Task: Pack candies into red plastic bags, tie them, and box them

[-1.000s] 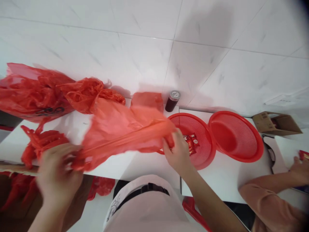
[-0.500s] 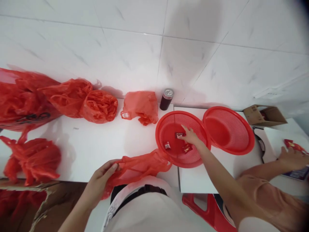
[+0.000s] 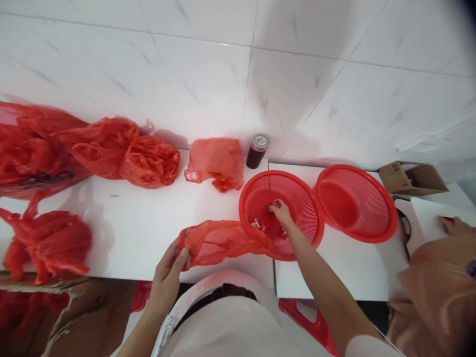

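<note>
My left hand (image 3: 169,267) is closed on the edge of a thin red plastic bag (image 3: 219,242), which stretches right until its end overlaps the rim of a round red mesh basket (image 3: 244,198). Inside that basket my right hand (image 3: 281,214) pinches a small wrapped packet (image 3: 276,204), dark red, its contents not visible. Another small packet (image 3: 256,224) with a red and white wrapper lies in the basket near the bag's end. Beside my right wrist a further red packet (image 3: 283,232) is partly hidden.
A second red basket (image 3: 357,203) adjoins on the right. A dark can (image 3: 257,151) and a folded red bag (image 3: 215,161) stand by the wall. Bunched red bags (image 3: 152,161) line the left. A cardboard box (image 3: 412,177) and another person's hand (image 3: 457,228) are at right.
My left hand has moved right and raised the bag towards the basket. My right hand has closed on a packet. The other person's arm has drawn back to the right.
</note>
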The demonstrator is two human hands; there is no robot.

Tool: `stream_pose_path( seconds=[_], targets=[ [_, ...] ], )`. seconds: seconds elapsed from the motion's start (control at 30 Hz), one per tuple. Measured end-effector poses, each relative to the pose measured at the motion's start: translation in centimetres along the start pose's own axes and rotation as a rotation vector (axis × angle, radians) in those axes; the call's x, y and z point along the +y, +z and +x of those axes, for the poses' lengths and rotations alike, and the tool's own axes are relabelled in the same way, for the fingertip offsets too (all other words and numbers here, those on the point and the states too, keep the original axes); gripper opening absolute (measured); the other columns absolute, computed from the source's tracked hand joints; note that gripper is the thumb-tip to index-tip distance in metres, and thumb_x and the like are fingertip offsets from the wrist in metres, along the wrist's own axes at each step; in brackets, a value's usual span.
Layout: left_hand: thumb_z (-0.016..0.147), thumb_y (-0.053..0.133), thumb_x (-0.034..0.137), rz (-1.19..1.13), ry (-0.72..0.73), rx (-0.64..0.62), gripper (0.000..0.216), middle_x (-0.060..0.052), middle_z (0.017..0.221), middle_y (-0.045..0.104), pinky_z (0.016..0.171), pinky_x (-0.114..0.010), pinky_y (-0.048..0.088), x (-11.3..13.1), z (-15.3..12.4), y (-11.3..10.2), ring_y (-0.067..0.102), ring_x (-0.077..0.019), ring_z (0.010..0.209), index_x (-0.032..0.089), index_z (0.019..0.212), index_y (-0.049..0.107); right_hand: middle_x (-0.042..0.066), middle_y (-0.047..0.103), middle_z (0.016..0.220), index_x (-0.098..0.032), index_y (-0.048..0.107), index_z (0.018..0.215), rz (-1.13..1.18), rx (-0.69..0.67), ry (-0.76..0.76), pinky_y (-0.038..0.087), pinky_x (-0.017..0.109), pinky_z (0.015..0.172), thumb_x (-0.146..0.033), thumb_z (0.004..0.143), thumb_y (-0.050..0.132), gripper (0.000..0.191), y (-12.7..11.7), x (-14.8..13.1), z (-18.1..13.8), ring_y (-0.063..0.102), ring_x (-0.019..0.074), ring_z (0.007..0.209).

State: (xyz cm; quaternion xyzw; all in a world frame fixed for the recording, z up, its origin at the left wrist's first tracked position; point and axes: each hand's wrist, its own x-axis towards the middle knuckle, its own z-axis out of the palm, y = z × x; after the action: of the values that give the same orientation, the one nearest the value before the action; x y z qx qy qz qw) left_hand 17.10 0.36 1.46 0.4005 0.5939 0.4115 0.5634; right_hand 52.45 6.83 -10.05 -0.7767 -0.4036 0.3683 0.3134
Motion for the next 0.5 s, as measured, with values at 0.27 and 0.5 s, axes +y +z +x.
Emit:
stream_pose_path(
  seconds=[0.27,0.5],
  targets=[
    [0.081,0.059,0.051,0.346,-0.018,0.037,0.058,-0.007,0.104,0.070,0.085,-0.033,0.051,-2.0,0.6,0.5,0.065,-0.0236,0.095,0.020,0.131,0.058,0.001,0.061,0.080,-0.024,0.050,0.090,0.643,-0.445,-0.031,0.048,0.029,0.061,-0.036,0.073,0.054,0.022,0.7,-8.0,-8.0,0.060,0.0169,0.070],
    [0.085,0.056,0.048,0.441,0.066,0.030,0.054,-0.009,0.112,0.070,0.086,-0.033,0.052,-2.0,0.5,0.7,0.066,-0.0241,0.097,0.020,0.131,0.058,-0.003,0.060,0.064,-0.016,0.059,0.072,0.907,-0.619,0.288,0.046,0.022,0.057,-0.023,0.061,0.074,0.020,11.2,-8.7,-12.5,0.055,0.0103,0.060]
  ],
)
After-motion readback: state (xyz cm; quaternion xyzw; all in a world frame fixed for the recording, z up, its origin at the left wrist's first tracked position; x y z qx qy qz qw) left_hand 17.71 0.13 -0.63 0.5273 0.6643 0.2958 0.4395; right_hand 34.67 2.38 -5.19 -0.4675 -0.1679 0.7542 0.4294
